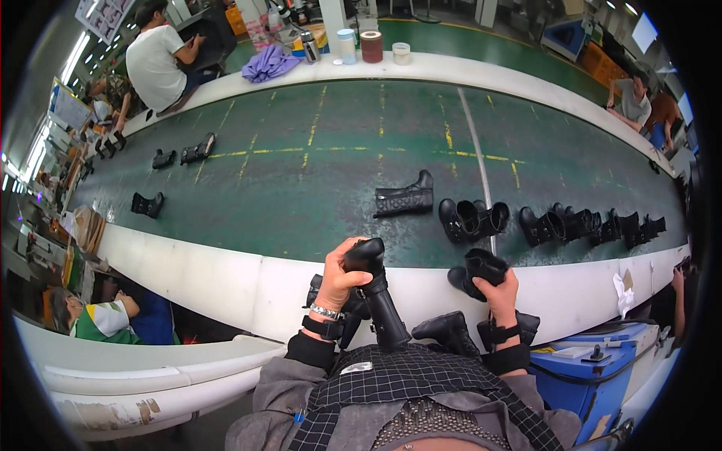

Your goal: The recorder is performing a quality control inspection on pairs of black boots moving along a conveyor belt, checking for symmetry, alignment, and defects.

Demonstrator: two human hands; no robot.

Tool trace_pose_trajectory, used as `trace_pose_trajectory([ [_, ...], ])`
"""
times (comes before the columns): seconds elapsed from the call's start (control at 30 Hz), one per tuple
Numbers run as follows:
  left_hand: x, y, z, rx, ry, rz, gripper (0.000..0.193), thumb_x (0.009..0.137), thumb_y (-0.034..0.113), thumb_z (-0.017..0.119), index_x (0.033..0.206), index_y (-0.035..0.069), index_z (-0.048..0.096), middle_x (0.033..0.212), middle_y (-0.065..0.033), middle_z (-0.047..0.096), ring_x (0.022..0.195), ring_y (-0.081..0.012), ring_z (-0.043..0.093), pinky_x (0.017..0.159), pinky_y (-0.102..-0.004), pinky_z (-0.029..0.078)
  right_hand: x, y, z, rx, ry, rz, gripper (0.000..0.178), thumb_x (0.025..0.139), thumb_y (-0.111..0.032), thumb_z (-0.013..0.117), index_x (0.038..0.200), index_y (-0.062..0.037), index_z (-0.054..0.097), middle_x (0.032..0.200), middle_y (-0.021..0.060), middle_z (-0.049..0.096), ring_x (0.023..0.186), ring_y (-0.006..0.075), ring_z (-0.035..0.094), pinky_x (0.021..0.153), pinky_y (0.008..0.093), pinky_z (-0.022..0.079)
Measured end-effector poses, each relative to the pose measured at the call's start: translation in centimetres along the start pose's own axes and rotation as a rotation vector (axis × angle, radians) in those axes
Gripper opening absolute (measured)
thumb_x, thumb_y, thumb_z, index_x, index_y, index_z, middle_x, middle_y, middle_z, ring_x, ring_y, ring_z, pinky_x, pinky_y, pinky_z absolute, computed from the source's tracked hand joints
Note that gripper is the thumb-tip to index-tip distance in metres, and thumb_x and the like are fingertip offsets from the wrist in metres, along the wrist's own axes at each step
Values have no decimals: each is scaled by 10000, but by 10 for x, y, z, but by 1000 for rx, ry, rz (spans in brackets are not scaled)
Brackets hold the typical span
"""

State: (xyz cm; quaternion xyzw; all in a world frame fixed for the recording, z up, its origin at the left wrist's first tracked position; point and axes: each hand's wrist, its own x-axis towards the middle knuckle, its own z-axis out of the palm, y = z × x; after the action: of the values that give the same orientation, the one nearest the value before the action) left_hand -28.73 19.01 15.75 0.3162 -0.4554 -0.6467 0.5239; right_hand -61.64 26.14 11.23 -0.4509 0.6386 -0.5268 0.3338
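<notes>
My left hand (340, 279) grips a black buckled boot (382, 310) round its foot, toe up, with the shaft slanting down toward my apron. In my right hand (499, 295), fingers closed on its upper edge, is another black boot (485, 263) whose toe points left over the white ledge. Between my arms a black boot (447, 329) lies on its side at the ledge's near edge. Part of another black boot (528, 325) shows beside my right wrist. More black footwear sits behind my left wrist, mostly hidden by it.
Beyond the white ledge (218, 278) runs a green belt (301, 195) carrying a quilted black boot (406, 197) and several black boots (541, 225) at right. A blue cart (594, 376) stands at my right. Co-workers sit along both sides; cups and purple cloth (269, 64) line the far ledge.
</notes>
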Motion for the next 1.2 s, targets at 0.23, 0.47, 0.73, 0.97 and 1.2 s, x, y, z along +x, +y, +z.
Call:
trace_pose_trajectory([
  [0.23, 7, -14, 11, -165, 8, -101, 526, 558, 84, 649, 1071, -3, 574, 925, -50, 619, 803, -153, 593, 775, -274, 480, -36, 39, -9, 30, -38, 92, 548, 630, -132, 789, 1103, -10, 541, 1074, 80, 570, 1026, 191, 536, 902, 300, 415],
  [0.47, 11, -34, 11, -384, 19, -225, 523, 624, 175, 645, 1098, -18, 539, 918, -115, 619, 801, -212, 613, 751, -312, 514, -30, 56, -5, 261, -31, 398, 440, 834, -198, 649, 1213, -30, 501, 1083, 81, 580, 924, 192, 608, 678, 351, 557],
  [0.73, 3, -23, 33, -773, -34, -426, 499, 793, 371, 501, 1078, -35, 557, 1125, -189, 541, 962, -312, 569, 775, -426, 503, -31, -30, 38, 961, -354, 266, 498, 898, -161, 555, 1345, -60, 361, 1252, 112, 504, 1105, 274, 555, 853, 458, 524],
  [0.97, -3, -46, 23, -861, -203, -337, 557, 778, 395, 508, 1122, -41, 554, 1125, -182, 559, 983, -319, 576, 775, -462, 496, -40, -55, 61, 942, -491, 249, 648, 852, -255, 630, 1379, -57, 308, 1321, 137, 442, 1191, 303, 488, 940, 471, 459],
  [1.2, 8, -51, 17, -860, -469, -375, 701, 726, 455, 555, 1216, -44, 506, 1181, -221, 547, 1017, -348, 580, 874, -462, 476, -40, -90, 54, 107, -597, -365, 654, 710, 21, 588, 1342, -58, 439, 1460, 169, 295, 1337, 292, 302, 1083, 381, 246],
])
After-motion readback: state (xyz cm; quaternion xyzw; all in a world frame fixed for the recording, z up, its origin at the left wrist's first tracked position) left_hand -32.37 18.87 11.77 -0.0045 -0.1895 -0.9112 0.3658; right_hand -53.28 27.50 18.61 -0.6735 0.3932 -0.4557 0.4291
